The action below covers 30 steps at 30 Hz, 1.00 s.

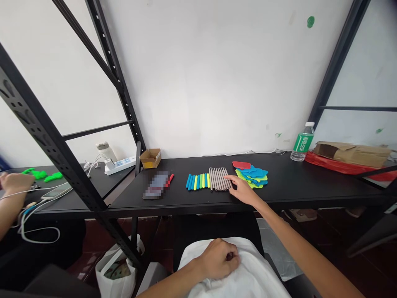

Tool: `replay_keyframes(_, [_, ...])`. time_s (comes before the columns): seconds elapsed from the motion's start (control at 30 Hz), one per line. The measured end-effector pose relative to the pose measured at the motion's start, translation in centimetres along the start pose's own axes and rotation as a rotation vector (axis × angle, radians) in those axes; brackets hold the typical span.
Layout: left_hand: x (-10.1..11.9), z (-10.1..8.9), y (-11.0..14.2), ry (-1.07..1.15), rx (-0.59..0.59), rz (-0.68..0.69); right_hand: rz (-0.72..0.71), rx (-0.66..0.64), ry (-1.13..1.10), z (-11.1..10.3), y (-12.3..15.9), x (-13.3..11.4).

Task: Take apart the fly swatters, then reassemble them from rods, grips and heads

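Right hand [243, 191]: fingers parted, touching rods [218, 179] | Sticks [198, 181]: left of these fingers, beyond rods | Left hand [219, 258]: fingers loosely curled

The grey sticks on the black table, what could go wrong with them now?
The right hand is at the end of the row, so a bump might roll the grey sticks out of line. They might then knock the blue, green and yellow sticks lying beside them. The hand might also brush the loose pile of colored pieces and spread it.
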<state>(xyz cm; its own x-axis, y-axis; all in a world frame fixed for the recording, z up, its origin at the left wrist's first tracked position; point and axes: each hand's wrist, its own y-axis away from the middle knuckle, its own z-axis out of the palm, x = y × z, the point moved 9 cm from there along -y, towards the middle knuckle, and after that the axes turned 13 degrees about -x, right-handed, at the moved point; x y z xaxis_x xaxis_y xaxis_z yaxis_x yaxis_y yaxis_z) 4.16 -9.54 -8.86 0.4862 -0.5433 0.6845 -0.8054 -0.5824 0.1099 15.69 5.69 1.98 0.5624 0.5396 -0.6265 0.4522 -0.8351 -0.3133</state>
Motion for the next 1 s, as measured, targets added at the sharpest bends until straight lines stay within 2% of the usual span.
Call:
replay_keyframes(0.4, [0.1,0.0,0.0,-0.016,-0.012,-0.014,-0.016,-0.002,0.003,0.2,-0.1,0.5])
replay_keyframes(0.77, [0.1,0.0,0.0,-0.021,-0.016,-0.020,0.012,-0.009,0.024,-0.1,0.3,-0.9])
replay_keyframes(1.0, [0.0,-0.1,0.0,-0.014,-0.007,-0.008,0.029,-0.005,0.060,0.1,0.3,-0.9])
